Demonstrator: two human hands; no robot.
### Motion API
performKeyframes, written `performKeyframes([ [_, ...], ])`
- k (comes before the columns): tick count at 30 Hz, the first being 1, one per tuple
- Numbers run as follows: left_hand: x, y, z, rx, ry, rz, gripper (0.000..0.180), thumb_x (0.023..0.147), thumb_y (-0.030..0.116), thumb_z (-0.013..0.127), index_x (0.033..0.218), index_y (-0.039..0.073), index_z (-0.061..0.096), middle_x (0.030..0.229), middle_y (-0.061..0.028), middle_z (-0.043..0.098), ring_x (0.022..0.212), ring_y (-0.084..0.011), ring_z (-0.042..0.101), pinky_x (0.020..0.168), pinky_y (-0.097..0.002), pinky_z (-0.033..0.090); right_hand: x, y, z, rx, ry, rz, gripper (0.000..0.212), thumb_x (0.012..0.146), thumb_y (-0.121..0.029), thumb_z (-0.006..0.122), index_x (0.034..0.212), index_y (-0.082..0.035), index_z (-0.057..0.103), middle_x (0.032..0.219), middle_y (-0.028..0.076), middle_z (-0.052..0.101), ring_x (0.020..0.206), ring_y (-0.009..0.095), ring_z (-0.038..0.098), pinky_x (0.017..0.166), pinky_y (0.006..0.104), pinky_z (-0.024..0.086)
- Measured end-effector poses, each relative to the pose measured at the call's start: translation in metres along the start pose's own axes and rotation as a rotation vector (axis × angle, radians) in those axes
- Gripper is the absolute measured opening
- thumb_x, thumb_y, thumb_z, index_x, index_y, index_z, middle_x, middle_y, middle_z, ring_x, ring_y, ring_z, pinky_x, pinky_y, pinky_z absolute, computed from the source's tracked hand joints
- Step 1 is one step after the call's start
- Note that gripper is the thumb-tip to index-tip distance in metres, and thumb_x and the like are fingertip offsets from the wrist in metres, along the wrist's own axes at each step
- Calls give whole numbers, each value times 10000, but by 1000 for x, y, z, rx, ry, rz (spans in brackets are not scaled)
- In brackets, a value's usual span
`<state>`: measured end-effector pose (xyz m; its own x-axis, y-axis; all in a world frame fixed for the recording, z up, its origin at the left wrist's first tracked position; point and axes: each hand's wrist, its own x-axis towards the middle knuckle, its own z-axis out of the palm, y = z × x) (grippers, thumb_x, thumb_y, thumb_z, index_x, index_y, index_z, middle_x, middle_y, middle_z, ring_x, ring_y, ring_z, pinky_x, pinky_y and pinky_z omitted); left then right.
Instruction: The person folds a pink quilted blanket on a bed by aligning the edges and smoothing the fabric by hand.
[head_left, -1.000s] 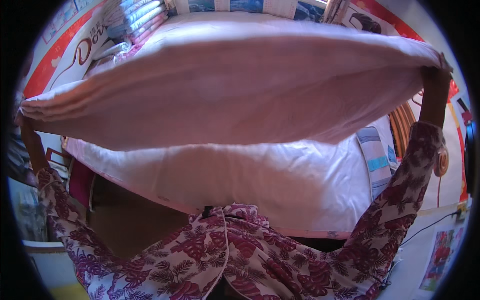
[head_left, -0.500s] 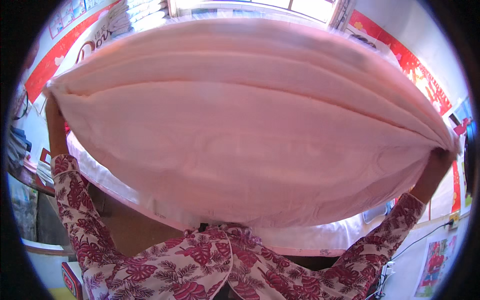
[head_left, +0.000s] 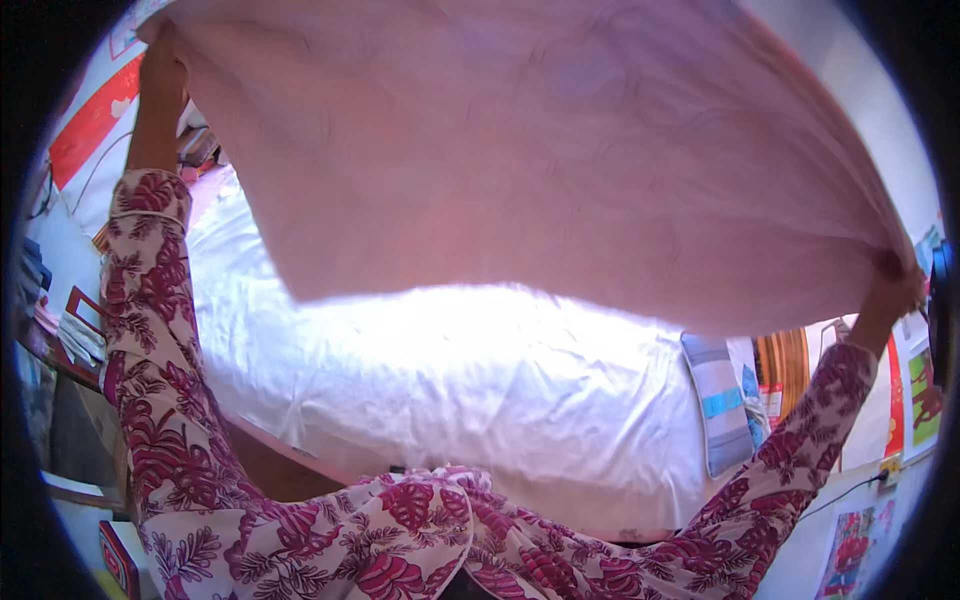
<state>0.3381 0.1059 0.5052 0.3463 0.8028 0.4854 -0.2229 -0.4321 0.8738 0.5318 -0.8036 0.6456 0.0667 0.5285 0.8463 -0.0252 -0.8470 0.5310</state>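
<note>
The pink sheet (head_left: 560,160) has billowed higher since a moment ago, my left hand (head_left: 165,70) and right hand (head_left: 895,290) each gripping a corner, arms spread wide above the white bed (head_left: 470,400).

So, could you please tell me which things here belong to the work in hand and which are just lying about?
In hand:
- pink sheet, held up spread
- left hand gripping one corner
- right hand gripping the other
- bed with white cover beneath

Lying about:
- striped pillow
- posters on the wall
</note>
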Motion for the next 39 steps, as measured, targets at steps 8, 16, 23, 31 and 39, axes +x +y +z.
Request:
performKeyframes([
  [8,-97,-73,-85,-108,-132,-255,395,910,259,461,1193,-16,469,1143,-117,530,1039,-197,510,907,-297,405,-172,-54,-168,508,-325,682,358,806,-169,598,1058,78,544,998,196,591,859,304,590,760,384,480],
  [16,-305,-264,-185,-412,-94,-1054,306,932,205,421,1169,21,480,1131,-108,522,1031,-191,504,919,-314,407,-400,-228,-299,867,-676,2401,520,849,-414,533,1226,-63,463,1172,66,502,1038,210,493,890,368,407],
  [23,-486,-349,-223,-23,120,-858,448,891,394,462,1190,61,482,1204,-104,492,1104,-283,476,885,-479,420,-437,-249,-322,704,-784,2513,458,850,-350,553,1165,-22,495,1060,78,544,967,213,528,839,330,435],
  [31,-461,-285,-190,-228,63,-763,451,860,380,518,1173,57,485,1195,-118,494,1122,-268,466,911,-460,407,-413,-258,-302,814,-623,2406,529,844,-350,558,1264,-55,429,1226,80,448,1100,206,458,908,326,398],
  [39,-384,-279,-179,-269,173,-992,343,824,156,565,1124,-1,506,1074,-116,565,964,-239,566,842,-362,471,-395,-186,-277,670,-565,2368,568,827,-448,545,1219,-48,450,1094,131,543,964,274,545,828,414,467],
])
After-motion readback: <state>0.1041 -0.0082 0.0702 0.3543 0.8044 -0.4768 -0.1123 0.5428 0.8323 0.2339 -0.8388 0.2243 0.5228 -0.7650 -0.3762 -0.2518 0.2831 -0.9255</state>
